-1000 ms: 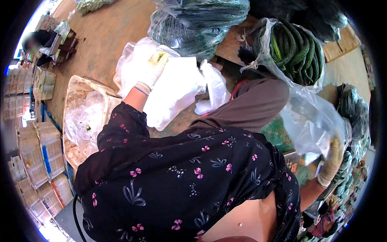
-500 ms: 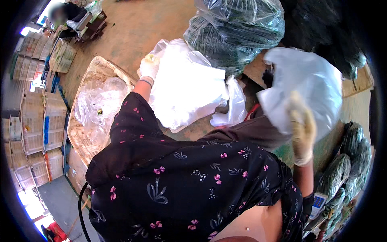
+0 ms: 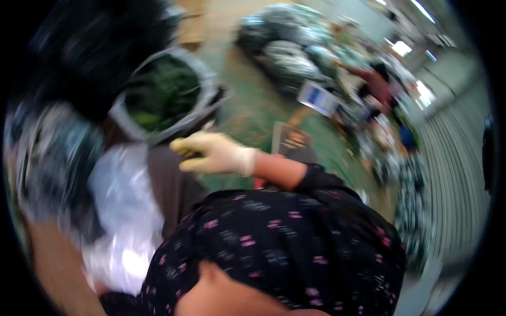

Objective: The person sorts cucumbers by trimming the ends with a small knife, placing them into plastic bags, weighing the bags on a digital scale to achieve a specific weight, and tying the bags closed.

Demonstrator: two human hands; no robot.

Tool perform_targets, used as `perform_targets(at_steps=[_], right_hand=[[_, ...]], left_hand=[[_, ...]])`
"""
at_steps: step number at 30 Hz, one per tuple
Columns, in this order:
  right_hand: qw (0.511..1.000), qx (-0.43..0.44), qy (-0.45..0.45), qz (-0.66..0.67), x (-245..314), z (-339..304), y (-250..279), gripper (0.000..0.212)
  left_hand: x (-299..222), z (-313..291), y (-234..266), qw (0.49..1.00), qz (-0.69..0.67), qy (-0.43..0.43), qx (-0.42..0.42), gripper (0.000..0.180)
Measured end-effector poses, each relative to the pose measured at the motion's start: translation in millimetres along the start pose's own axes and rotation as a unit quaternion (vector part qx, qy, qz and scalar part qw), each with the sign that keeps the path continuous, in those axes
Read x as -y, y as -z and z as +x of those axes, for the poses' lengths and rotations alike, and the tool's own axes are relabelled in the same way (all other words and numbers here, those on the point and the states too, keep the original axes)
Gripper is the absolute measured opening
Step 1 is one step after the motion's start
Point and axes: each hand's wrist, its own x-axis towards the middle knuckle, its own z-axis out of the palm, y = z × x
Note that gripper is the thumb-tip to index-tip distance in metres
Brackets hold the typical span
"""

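My right hand (image 3: 213,152), in a pale yellowish glove, reaches leftward over my dark trousers (image 3: 171,184). Its fingers are apart, and nothing shows in them. Just beyond it stands a round container with a pale, bag-like rim (image 3: 208,84), filled with dark green leafy stuff (image 3: 163,92). To the left of my leg, whitish translucent plastic bags (image 3: 126,195) lie bunched, smeared by motion. My left sleeve (image 3: 124,303) shows at the lower left edge by the bags; the left hand's fingers are hidden or blurred there.
Dark wrapped bundles (image 3: 60,163) crowd the left. A device with a blue-and-white panel (image 3: 319,99) stands ahead, beside piled plastic-wrapped bundles (image 3: 290,58). Another person (image 3: 377,87) is at the far right. A dark box-like thing (image 3: 292,145) is beyond my right forearm.
The view has swung to the right, bringing the leaf-filled container into sight. My right hand no longer holds the pale plastic bag. The left hand has dropped to the view's lower left edge.
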Motion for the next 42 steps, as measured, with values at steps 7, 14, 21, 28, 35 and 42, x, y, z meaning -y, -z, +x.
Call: perform_targets(at_steps=[7, 14, 21, 28, 35, 42], right_hand=[[0.997, -0.052, -0.049, 0.020, -18.2, -24.1, 2.6, 0.044], [0.995, 0.024, 0.062, 0.078, 5.5, 24.6, -35.1, 0.032], [0.998, 0.025, -0.059, -0.020, -35.9, -29.0, -13.6, 0.039], [0.987, 0.026, -0.151, -0.050, -43.5, -25.4, -5.6, 0.037], [0.997, 0.065, -0.032, -0.041, -26.9, 19.1, -18.5, 0.035], [0.979, 0.102, 0.133, 0.117, 32.2, 81.2, -57.6, 0.034]], left_hand=[[80.3, 41.4, 87.2, 0.969, -0.071, 0.019, -0.236, 0.020], [150.0, 54.1, 94.9, 0.981, -0.045, 0.114, -0.152, 0.019], [120.1, 37.3, 38.2, 0.982, 0.058, 0.176, 0.045, 0.023], [117.7, 27.3, 57.4, 0.983, 0.047, 0.178, 0.017, 0.031], [52.5, 4.8, 140.4, 0.961, -0.074, 0.088, -0.250, 0.035], [-106.8, -104.5, 186.4, 0.882, -0.337, -0.201, -0.260, 0.024]])
